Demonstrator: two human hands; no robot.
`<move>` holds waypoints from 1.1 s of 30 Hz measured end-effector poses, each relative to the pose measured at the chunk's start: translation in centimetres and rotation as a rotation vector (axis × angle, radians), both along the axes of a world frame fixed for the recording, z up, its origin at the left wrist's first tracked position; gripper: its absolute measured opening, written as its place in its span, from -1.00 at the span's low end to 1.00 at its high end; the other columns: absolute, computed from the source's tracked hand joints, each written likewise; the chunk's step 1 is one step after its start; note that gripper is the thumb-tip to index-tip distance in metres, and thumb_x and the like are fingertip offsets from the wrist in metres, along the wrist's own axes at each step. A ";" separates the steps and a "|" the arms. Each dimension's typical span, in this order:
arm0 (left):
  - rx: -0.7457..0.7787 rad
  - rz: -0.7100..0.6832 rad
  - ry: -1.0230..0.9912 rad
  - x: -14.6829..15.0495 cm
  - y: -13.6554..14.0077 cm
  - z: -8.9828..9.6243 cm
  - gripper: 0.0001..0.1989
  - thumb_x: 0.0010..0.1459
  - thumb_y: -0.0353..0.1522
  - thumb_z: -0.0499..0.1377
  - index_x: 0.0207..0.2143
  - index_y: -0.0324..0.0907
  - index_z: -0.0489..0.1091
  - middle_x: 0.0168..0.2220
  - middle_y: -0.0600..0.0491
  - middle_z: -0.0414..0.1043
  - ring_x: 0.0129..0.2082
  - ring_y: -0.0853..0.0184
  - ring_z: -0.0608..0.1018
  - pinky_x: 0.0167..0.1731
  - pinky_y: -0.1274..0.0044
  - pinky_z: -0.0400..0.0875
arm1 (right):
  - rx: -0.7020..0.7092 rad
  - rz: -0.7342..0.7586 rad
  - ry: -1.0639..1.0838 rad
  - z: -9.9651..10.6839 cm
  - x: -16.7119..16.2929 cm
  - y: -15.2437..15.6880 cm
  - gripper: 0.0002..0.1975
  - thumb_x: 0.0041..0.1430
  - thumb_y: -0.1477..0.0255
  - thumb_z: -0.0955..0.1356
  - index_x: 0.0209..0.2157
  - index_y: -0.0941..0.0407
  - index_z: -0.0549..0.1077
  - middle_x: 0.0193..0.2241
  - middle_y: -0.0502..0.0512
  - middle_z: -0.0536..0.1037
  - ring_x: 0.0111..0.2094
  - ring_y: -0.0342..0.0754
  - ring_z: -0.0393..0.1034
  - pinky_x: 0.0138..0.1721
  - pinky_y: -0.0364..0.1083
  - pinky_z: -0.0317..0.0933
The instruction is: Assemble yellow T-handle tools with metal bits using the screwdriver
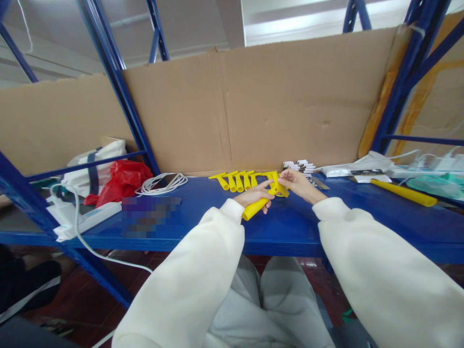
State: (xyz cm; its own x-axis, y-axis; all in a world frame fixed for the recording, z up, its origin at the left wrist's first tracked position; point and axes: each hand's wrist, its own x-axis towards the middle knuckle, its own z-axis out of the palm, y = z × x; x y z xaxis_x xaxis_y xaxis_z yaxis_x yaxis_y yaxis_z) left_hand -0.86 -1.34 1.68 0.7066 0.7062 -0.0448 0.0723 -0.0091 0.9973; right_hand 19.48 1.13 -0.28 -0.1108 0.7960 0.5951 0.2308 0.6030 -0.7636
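Note:
My left hand (253, 195) is closed around the handle of a yellow plastic scraper (255, 209), whose round handle end points toward me. With thumb and fingers together, my right hand (295, 182) grips the scraper's head end (281, 189); whether a small piece sits between the fingertips is hidden. Just behind my hands, several similar yellow scrapers (239, 181) lie in a row. Beyond my right hand are small black-and-white boxes (302, 166) in a stack, with flat grey metal strips (319, 183) beside them.
The blue table (203, 212) has a cardboard panel (290, 106) along its back. Leftward lie a coiled white cable (163, 183), a red plastic bag (125, 179) and a power strip (96, 217). To the right are a long yellow tube-like piece (406, 193) and white packets (357, 165).

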 end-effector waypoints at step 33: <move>-0.057 0.444 -0.235 0.3 -0.1 0.7 -0.17 0.09 -0.60 0.15 0.40 -0.09 0.05 -0.15 -0.03 0.54 -0.66 0.52 0.41 -0.68 0.65 0.36 | 0.112 -0.279 -0.828 -2.2 2.7 2.5 -0.77 0.02 0.30 0.51 -0.27 0.08 0.61 -0.23 0.18 0.61 -0.12 0.14 0.51 -0.02 0.09 0.37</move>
